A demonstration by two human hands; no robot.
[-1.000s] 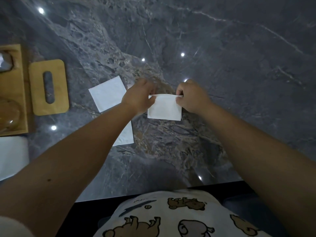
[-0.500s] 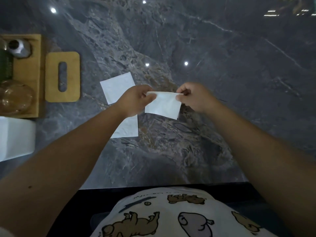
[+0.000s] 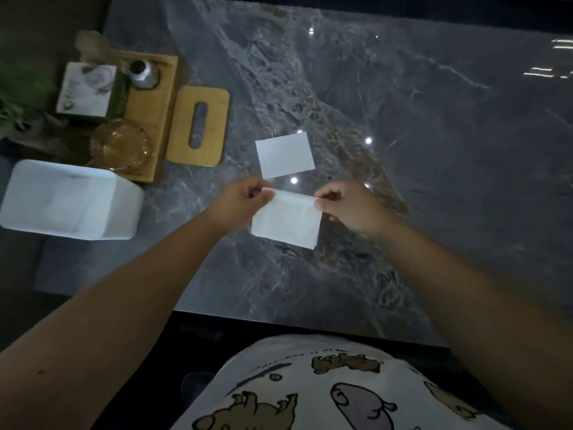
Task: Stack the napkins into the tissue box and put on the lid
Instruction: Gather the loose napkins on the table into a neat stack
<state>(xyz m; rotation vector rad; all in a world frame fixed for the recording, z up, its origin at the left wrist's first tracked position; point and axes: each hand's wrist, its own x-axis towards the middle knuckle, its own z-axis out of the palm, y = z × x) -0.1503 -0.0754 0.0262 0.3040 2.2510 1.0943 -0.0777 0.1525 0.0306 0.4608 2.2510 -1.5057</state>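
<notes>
Between left hand (image 3: pixel 240 201) and right hand (image 3: pixel 347 206), pinched a napkin (image 3: pixel 286 221) by its top corners, probably bound for the open box (image 3: pixel 66 201) left of both.

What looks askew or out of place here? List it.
Nothing damaged or spilled. The wooden lid lies off the white tissue box, and one napkin lies slightly crooked on the table.
</notes>
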